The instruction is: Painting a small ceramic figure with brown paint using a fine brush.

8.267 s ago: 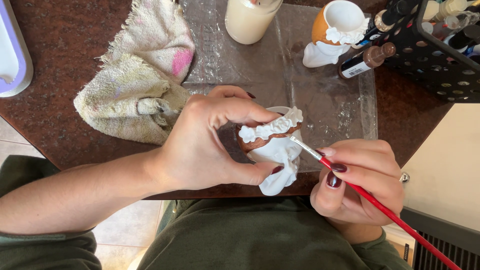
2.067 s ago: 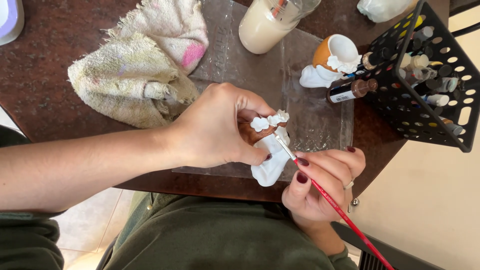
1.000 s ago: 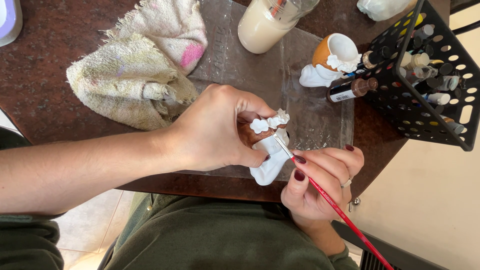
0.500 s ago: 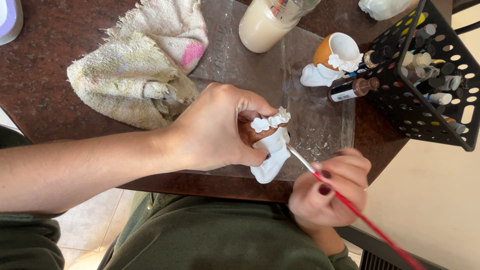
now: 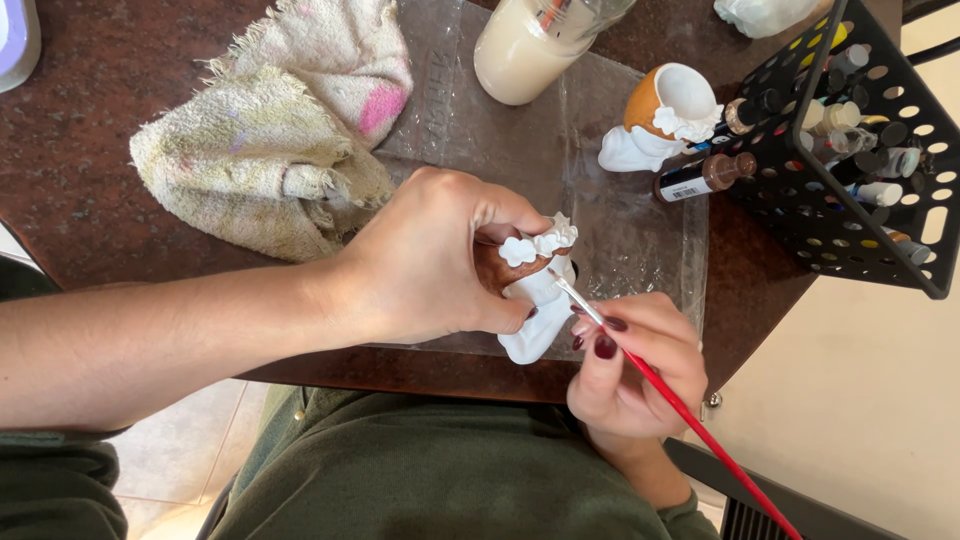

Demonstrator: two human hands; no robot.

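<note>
Clearly both hands are busy at the near edge of the table (image 5: 120,60). The left hand (image 5: 430,265) is closed around a small ceramic figurine (image 5: 535,300), brown inside and white outside, fingers wrapped over its top and thumb underneath, so that the piece is lifted off the surface and turned toward the brush. That grip leaves the white lower part and the little flowers along the rim exposed. The right hand (image 5: 635,365) pinches a thin red brush (image 5: 690,420) near its ferrule, pencil-fashion, with the tip touching the figurine's white side; the long handle trails back past the wrist toward the lower right.

Under the work lies a clear plastic sheet (image 5: 620,220), apparently spread to keep paint off the dark tabletop. At its far edge stands a jar (image 5: 525,50) of cloudy whitish liquid with brushes in it, within easy reach for rinsing. A stained towel (image 5: 290,130) sits bunched toward the far left, just beside the sheet. To the right, a second figurine (image 5: 665,115), orange and white, rests near a black perforated basket (image 5: 850,150) holding small paint bottles, one bottle (image 5: 705,178) lying just outside it.
</note>
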